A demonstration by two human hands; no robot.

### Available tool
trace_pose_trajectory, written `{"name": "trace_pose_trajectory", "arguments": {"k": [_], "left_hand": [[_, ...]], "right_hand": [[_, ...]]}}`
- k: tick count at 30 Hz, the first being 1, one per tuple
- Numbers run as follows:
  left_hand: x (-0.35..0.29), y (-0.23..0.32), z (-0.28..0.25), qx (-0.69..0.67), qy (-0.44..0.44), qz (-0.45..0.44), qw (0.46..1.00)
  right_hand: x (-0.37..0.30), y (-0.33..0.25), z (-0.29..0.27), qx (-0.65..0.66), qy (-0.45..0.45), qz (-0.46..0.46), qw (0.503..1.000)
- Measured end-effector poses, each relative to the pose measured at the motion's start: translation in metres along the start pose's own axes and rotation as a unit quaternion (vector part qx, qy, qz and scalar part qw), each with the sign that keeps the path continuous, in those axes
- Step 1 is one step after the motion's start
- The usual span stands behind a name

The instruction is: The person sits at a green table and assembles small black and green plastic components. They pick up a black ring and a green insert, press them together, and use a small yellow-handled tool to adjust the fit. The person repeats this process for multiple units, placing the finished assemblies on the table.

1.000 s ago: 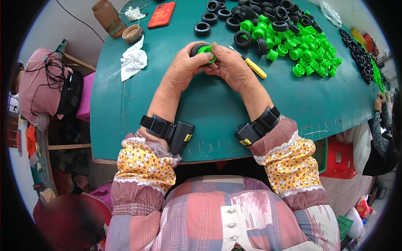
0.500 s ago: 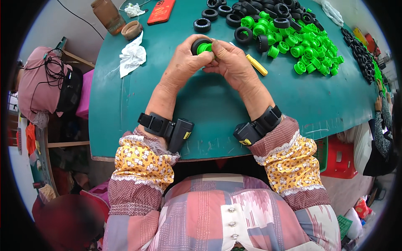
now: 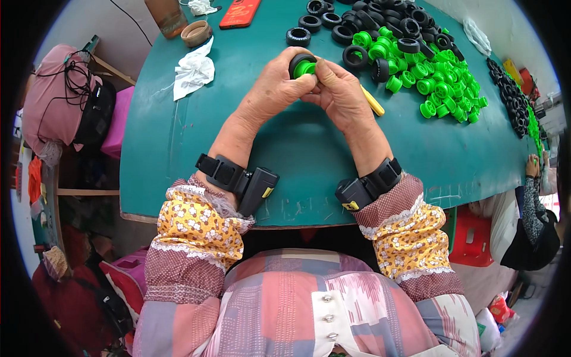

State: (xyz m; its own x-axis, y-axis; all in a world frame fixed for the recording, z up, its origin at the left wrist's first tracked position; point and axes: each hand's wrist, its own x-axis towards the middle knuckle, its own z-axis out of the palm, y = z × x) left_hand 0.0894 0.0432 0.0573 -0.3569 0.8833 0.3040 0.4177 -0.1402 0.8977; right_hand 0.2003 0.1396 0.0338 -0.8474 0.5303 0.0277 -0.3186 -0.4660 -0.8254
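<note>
My left hand [image 3: 277, 82] is closed around a small black toy tyre [image 3: 294, 60], which is tilted up near the middle of the table. A bright green wheel hub [image 3: 304, 69] sits at the tyre's opening, partly inside it. My right hand [image 3: 343, 96] is closed at the hub's right side, thumb and fingers pinching its edge. Both thumbs are close together at the hub, and the fingers beneath are partly hidden. Just right of my right hand lies a yellow-handled tool [image 3: 373, 101], its far end covered by the hand.
Loose green hubs [image 3: 441, 89] and black tyres [image 3: 380, 16] lie heaped at the far right of the green table [image 3: 196, 143]. Crumpled tissue [image 3: 194, 70], a round brown lid [image 3: 196, 34] and a red phone [image 3: 240, 13] are at the far left. Another person's hand [image 3: 532, 165] shows at the right edge.
The whole view has shifted slightly, so the table items appear a little further right and the far-left ones higher. Both hands keep the tyre and hub in nearly the same grip.
</note>
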Motion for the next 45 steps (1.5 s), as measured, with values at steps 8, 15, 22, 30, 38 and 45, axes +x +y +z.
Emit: {"name": "trace_pose_trajectory", "arguments": {"k": [8, 15, 22, 30, 38, 45], "left_hand": [[0.002, -0.007, 0.006, -0.058, 0.005, -0.021, 0.998], [0.005, -0.02, -0.002, -0.224, 0.069, -0.053, 0.971], [0.008, -0.018, 0.0, -0.052, 0.037, 0.0, 0.998], [0.004, -0.013, -0.011, -0.141, -0.065, -0.075, 0.985], [0.004, -0.015, 0.001, 0.04, -0.014, -0.026, 0.999], [0.003, -0.013, 0.005, 0.087, 0.0, -0.008, 0.996]], "right_hand": [[0.005, 0.007, -0.007, -0.055, 0.024, -0.01, 0.998], [0.0, 0.0, 0.002, -0.103, 0.045, -0.003, 0.994], [-0.003, -0.003, 0.002, -0.21, 0.05, -0.033, 0.976], [0.004, 0.001, -0.005, -0.323, 0.076, -0.138, 0.933], [0.007, 0.001, -0.014, -0.328, 0.018, -0.102, 0.939], [0.003, 0.001, -0.012, -0.297, 0.035, -0.076, 0.951]]}}
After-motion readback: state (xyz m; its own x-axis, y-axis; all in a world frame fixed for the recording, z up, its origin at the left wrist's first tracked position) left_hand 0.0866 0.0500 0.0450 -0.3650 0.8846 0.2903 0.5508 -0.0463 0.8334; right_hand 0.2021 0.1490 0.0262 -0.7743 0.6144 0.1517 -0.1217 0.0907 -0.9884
